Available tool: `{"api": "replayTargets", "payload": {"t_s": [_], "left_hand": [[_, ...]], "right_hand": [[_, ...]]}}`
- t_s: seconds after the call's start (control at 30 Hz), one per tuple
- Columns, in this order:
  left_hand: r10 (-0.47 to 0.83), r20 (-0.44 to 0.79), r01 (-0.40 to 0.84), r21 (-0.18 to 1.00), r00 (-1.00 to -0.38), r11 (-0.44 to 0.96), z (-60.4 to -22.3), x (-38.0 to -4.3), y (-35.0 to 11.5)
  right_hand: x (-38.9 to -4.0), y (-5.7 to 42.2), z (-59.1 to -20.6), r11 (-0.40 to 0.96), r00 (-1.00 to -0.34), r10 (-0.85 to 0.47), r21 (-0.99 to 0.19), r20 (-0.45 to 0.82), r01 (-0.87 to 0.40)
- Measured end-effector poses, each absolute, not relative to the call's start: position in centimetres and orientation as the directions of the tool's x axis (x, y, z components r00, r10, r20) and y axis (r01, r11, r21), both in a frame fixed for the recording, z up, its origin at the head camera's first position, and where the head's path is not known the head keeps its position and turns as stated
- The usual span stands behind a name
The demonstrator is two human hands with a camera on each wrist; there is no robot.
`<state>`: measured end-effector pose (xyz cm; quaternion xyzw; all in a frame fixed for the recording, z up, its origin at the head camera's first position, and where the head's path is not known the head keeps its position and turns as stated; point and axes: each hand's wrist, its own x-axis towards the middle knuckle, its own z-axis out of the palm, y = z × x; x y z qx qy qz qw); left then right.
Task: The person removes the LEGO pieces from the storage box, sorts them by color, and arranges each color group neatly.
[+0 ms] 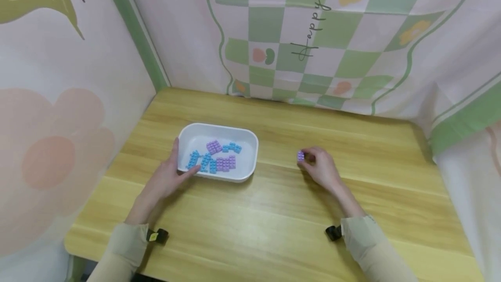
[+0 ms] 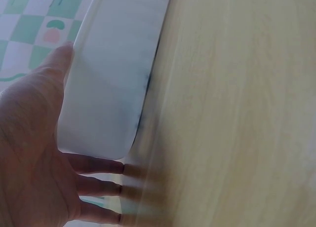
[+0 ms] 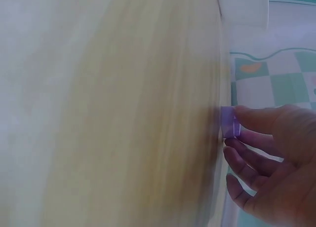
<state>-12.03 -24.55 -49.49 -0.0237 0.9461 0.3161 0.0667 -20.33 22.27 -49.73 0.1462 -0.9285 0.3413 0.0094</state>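
Observation:
My left hand (image 1: 169, 177) holds the near left corner of a white plastic tray (image 1: 252, 151), its thumb over the front rim and its other fingers along the left end. In the left wrist view those fingers (image 2: 98, 187) reach out straight past the tray's end wall. Inside the tray lie several blue bricks (image 1: 193, 159) and purple bricks (image 1: 225, 163), studs showing. Well to the right of the tray, my right hand (image 1: 322, 169) pinches a small purple toy brick (image 1: 300, 156) between thumb and fingertips. The right wrist view shows that brick close over the tabletop.
The wooden table (image 1: 274, 229) runs to a checked curtain (image 1: 313, 47) behind and a patterned cloth wall (image 1: 58, 142) on the left. A black wrist camera (image 1: 158, 236) sits on the left wrist and another (image 1: 334, 233) on the right.

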Motion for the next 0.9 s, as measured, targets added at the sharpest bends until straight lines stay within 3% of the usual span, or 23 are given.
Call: {"api": "replayTargets", "payload": {"t_s": [0.37,0.6,0.9], "left_hand": [[-0.001,-0.149,-0.092,0.607,-0.989,0.79,-49.4,-12.0,-24.6],[-0.002,-0.132,-0.082,0.602,-0.991,0.794,-49.5,-12.2,-24.6],[0.005,-0.122,-0.071,0.608,-0.993,0.791,-49.6,-12.1,-24.6]], "right_hand": [[-20.0,21.7,-48.8,0.706,-0.949,-0.29,-0.642,0.123,-0.299],[-19.5,17.7,-45.9,0.657,-0.91,-0.35,-0.634,0.221,-0.407],[-18.6,12.1,-43.9,0.574,-0.838,-0.504,-0.645,0.208,-0.505]]}}
